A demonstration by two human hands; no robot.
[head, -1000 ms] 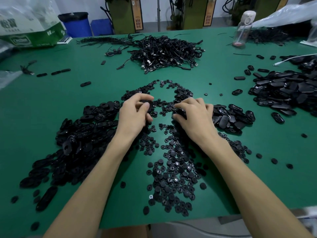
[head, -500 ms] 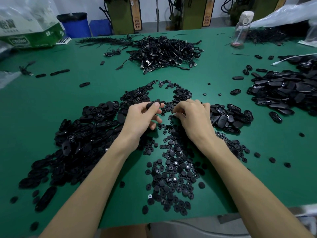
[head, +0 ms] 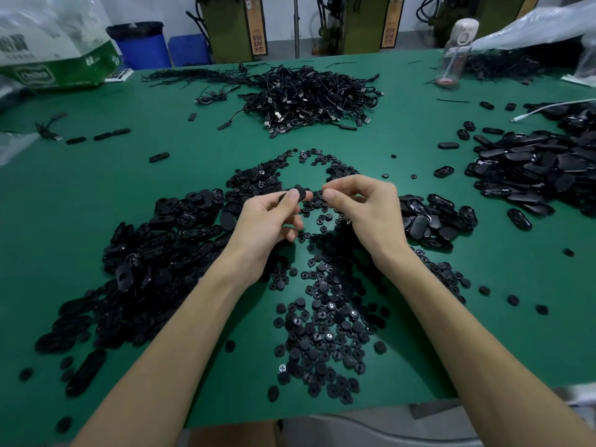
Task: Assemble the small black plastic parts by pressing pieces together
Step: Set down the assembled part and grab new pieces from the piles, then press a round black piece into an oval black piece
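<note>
Pinched piece hidden behind right fingers (head: 332, 195).

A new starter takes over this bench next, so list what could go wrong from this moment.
1. The left hand pinches the black part with fingertips alone, in the air above the loose round pieces. If it slips, it would likely drop among look-alike parts.
2. The right hand hides whatever it pinches behind its fingertips, so a misaligned press could go unnoticed.
</note>
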